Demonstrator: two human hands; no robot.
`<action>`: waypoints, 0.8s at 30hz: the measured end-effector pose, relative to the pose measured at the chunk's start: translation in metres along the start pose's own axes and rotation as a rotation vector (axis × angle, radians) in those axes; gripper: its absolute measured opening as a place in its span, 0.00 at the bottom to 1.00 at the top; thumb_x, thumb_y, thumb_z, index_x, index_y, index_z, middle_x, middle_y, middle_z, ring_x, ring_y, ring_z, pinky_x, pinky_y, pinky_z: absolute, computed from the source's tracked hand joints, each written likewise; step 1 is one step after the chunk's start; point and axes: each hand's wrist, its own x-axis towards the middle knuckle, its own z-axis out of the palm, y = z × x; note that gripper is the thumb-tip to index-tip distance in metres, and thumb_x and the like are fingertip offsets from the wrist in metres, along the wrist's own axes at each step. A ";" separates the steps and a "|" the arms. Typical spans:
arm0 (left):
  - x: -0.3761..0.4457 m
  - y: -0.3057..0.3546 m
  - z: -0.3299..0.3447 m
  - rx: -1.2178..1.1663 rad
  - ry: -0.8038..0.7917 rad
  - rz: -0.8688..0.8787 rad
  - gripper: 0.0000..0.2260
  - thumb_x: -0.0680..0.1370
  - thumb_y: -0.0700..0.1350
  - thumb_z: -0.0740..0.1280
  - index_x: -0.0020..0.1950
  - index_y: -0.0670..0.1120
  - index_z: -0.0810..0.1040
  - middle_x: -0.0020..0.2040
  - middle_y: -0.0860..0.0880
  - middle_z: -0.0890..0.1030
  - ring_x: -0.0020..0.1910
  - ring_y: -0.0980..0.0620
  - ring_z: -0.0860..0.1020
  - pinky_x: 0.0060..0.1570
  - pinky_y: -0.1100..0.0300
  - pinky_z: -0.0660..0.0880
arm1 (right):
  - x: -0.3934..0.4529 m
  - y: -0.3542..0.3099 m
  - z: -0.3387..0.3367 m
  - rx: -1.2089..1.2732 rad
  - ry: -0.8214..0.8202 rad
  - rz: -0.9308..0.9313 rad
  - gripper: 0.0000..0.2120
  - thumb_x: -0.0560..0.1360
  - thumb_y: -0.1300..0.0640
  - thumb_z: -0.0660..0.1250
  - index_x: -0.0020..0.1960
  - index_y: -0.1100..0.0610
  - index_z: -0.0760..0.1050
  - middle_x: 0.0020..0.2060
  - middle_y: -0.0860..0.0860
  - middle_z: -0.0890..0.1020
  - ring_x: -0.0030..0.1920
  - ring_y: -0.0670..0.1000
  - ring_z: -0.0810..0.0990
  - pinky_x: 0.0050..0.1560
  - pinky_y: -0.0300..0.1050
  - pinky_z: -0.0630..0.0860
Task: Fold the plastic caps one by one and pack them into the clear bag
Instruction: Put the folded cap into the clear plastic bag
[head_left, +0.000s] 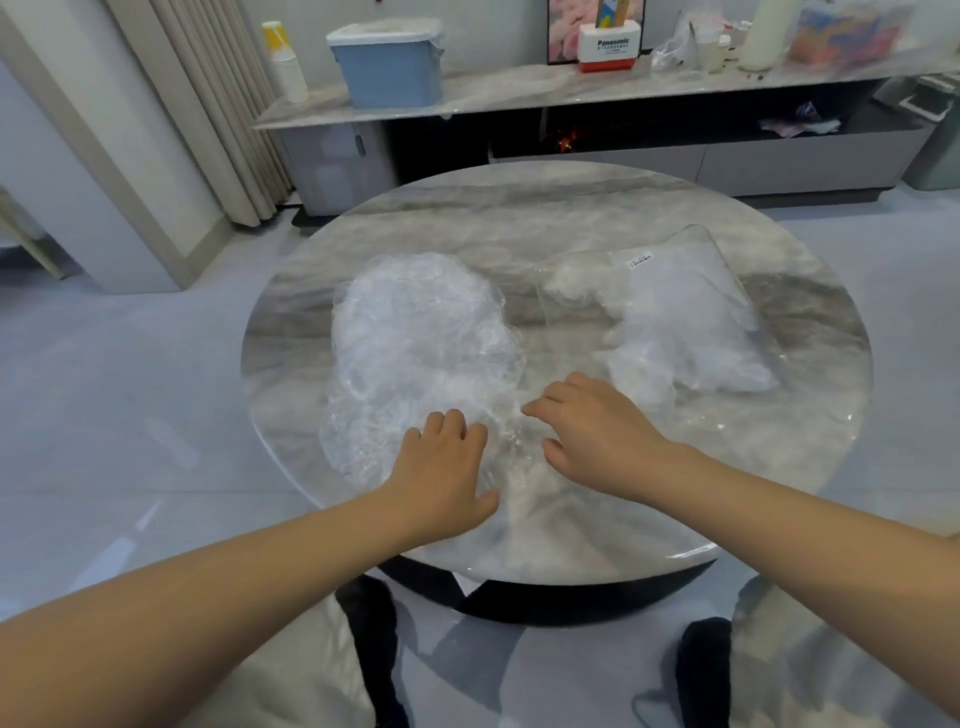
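Fingers curled, our left hand (451, 467) and right hand (597, 431) press down on one thin crinkled transparent plastic cap (511, 457) between them on the round grey marbled table (519, 208); whether they pinch it we cannot tell. Beyond the left hand lies the heap of loose clear plastic caps (421, 332); beyond the right, the clear labelled plastic bag (675, 312), partly filled.
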 end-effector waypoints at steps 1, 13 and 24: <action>-0.004 -0.003 0.002 0.006 -0.030 -0.006 0.26 0.75 0.61 0.60 0.66 0.46 0.64 0.60 0.47 0.66 0.57 0.47 0.66 0.56 0.54 0.68 | 0.001 -0.002 0.002 -0.010 -0.009 -0.025 0.19 0.78 0.53 0.58 0.68 0.52 0.69 0.59 0.49 0.75 0.59 0.51 0.70 0.60 0.44 0.66; -0.016 -0.014 0.006 -0.201 -0.040 0.053 0.10 0.80 0.46 0.59 0.59 0.46 0.73 0.58 0.49 0.72 0.55 0.49 0.71 0.49 0.58 0.72 | 0.004 -0.021 0.025 -0.004 -0.193 -0.225 0.24 0.74 0.41 0.63 0.68 0.47 0.70 0.62 0.44 0.75 0.63 0.48 0.65 0.58 0.41 0.58; -0.041 -0.030 0.013 -0.401 -0.026 0.022 0.12 0.76 0.52 0.65 0.57 0.51 0.73 0.55 0.54 0.73 0.56 0.54 0.71 0.59 0.60 0.63 | -0.007 -0.019 0.017 0.346 -0.214 -0.008 0.07 0.77 0.54 0.58 0.43 0.55 0.71 0.34 0.50 0.78 0.33 0.49 0.72 0.37 0.45 0.68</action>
